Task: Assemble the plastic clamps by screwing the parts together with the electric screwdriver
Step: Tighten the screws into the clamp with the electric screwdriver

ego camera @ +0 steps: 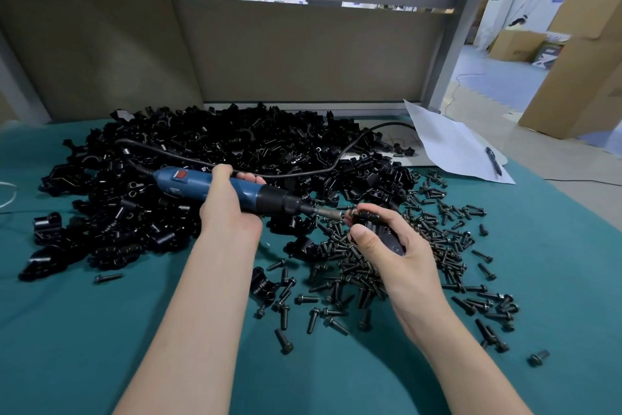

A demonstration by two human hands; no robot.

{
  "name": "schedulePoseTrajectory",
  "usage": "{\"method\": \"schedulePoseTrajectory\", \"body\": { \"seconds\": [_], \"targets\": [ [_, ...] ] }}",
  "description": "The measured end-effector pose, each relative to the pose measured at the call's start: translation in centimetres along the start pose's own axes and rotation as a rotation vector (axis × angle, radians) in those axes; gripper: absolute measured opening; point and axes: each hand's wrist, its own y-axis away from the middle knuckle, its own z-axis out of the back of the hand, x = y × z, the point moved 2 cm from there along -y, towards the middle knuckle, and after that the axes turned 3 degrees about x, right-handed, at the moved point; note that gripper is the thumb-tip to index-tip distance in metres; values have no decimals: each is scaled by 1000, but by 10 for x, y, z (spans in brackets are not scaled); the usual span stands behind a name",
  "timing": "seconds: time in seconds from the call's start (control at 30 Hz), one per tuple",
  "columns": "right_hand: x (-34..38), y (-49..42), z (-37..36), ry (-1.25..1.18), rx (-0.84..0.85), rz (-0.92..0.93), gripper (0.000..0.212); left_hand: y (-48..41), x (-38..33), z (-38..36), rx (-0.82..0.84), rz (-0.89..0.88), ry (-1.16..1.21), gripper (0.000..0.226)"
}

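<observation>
My left hand (226, 209) grips the blue electric screwdriver (188, 183) around its middle, with the tool lying level and its bit pointing right. The bit tip (331, 213) meets a screw at the top of a black plastic clamp (382, 233), which my right hand (393, 246) holds with curled fingers and thumb. Behind both hands spreads a big heap of black clamp parts (208, 152). Several loose black screws (387, 276) lie scattered under and right of my right hand.
Everything sits on a teal cloth (101, 330). The screwdriver's black cable (340, 158) loops over the heap to the back right. A white sheet of paper (451, 145) with a pen (494, 161) lies at the far right. A brown partition (303, 54) stands behind the table.
</observation>
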Motion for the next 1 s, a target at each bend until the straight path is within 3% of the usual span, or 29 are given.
{"method": "schedulePoseTrajectory", "body": {
  "seconds": [0.17,0.33,0.47,0.7,1.0],
  "targets": [
    [-2,0,-1,-6,32,-21,55,-1,6,0,-1,12,-3,14],
    [1,3,-1,19,68,-15,32,0,6,1,-5,0,4,14],
    [1,3,0,46,59,-10,28,-1,8,0,-6,-17,-20,13],
    [-1,2,1,54,22,-12,50,2,10,-2,36,-32,-1,12],
    [2,3,0,57,21,-34,39,5,9,-2,102,-53,30,13]
  ]
}}
